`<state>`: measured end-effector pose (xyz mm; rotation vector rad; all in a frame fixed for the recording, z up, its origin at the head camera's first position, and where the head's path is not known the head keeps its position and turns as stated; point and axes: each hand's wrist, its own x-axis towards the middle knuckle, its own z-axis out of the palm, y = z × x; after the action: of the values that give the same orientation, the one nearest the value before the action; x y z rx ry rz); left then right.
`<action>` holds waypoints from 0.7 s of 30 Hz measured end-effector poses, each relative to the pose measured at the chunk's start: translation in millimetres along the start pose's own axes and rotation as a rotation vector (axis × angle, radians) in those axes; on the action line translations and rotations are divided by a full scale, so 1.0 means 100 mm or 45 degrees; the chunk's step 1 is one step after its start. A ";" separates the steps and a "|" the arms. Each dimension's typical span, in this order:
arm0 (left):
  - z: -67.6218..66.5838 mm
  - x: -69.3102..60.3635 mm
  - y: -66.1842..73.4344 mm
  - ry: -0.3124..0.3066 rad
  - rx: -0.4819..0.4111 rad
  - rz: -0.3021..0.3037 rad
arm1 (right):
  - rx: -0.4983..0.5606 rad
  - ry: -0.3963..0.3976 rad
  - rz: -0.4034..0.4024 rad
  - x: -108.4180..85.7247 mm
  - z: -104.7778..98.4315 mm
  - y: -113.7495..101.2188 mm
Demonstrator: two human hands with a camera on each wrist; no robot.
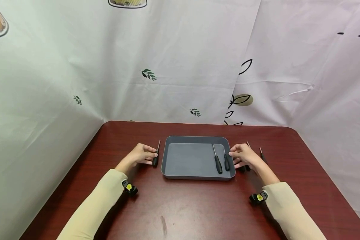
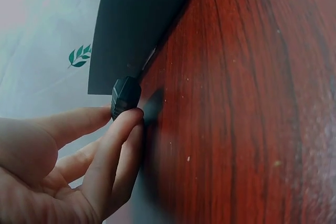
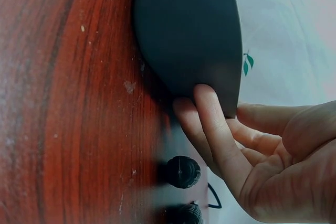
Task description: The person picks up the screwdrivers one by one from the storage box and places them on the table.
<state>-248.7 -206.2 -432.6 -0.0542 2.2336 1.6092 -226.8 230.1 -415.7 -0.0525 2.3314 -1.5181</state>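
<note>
My left hand [image 1: 142, 154] pinches the black handle of a screwdriver [image 1: 155, 160] just left of a grey tray [image 1: 186, 160]. In the left wrist view, thumb and fingers close around the end of that screwdriver's handle [image 2: 126, 97]. My right hand [image 1: 243, 156] holds the tray's right wall, thumb at the rim and fingers against the outside, as the right wrist view shows on the tray [image 3: 189, 30]. Inside the tray, toward its right side, lie two black-handled screwdrivers, a longer one [image 1: 218, 164] and a shorter one [image 1: 226, 163].
Right of the tray, more screwdrivers lie on the table [image 1: 180, 206], partly hidden by my right hand and forearm; one [image 1: 262, 155] shows past the wrist. Two black handle ends, one nearer [image 3: 183, 171], appear below my right fingers. White printed cloth [image 1: 180, 60] hangs behind the table.
</note>
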 end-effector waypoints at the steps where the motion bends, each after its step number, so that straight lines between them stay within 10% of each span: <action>1: 0.00 0.00 0.00 0.004 0.002 0.000 | 0.001 0.000 0.003 0.00 0.00 0.00; 21: 0.03 -0.01 0.04 0.090 0.148 0.022 | 0.018 -0.018 -0.002 -0.01 0.00 -0.03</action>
<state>-247.9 -202.4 -429.6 -0.0610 2.3834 1.5049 -225.8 228.8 -413.1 -0.0617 2.3101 -1.5302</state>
